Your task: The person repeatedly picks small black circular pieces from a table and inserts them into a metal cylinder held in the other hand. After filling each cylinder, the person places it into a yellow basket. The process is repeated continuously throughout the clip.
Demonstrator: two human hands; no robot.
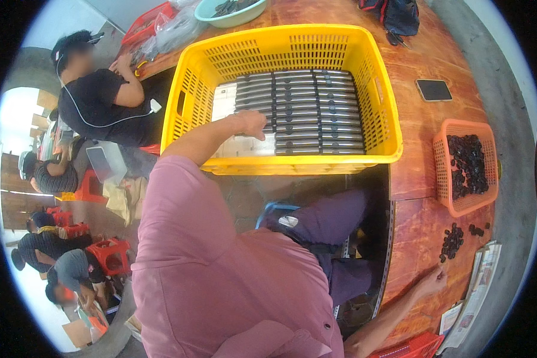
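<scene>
A large yellow plastic crate (289, 162) holds several rows of shiny metal tubes (298, 118) with black fittings, lying side by side. White material (244, 146) covers the crate's left part. My left hand (252, 123) reaches over the crate's near left side, its fingers curled at the left ends of the tubes; what they grip is hidden. At the lower right, my right hand (431, 281) is low over the wooden table, fingertips pinched together just below a loose pile of small black parts (451, 241). Anything between those fingertips is too small to make out.
On the wooden table (417, 232) stand an orange basket (440, 170) of black parts and a phone (434, 90). Newspapers (474, 298) line the right edge. A green basin (230, 19) stands far back. A co-worker (104, 89) sits left; other people work beyond, near red stools (110, 255).
</scene>
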